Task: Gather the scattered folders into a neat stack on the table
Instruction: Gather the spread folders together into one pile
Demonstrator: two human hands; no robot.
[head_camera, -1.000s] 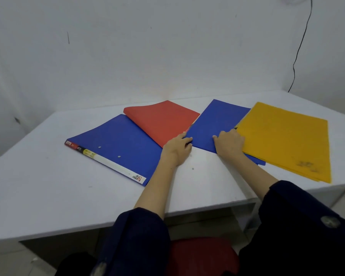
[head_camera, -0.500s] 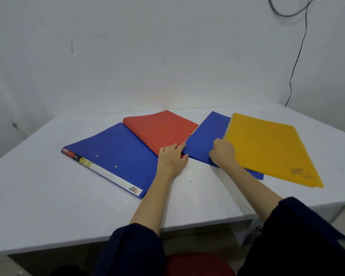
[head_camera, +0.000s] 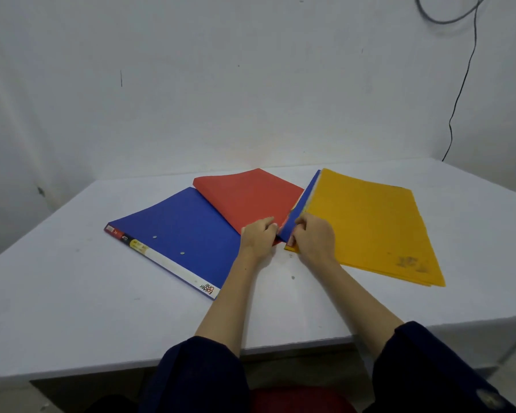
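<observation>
While your right hand (head_camera: 312, 240) curls shut on the near corner of the yellow folder (head_camera: 370, 225) w/ a blue folder (head_camera: 299, 216) under it, your left hand (head_camera: 258, 237) pinches the red folder (head_camera: 248, 196) edge, overlapping the big blue folder (head_camera: 176, 231) on the table (head_camera: 72, 308).

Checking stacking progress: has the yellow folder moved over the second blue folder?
Yes. The yellow folder slid left toward the red folder, now covering nearly all that blue folder.

surface: white table (head_camera: 72, 308), fills lower frame | centre-left: large blue folder (head_camera: 179, 231) lying flat | centre: red folder (head_camera: 251, 198) overlapping its far edge | centre-right: yellow folder (head_camera: 367, 225) covering second blue folder (head_camera: 303, 207)
</observation>
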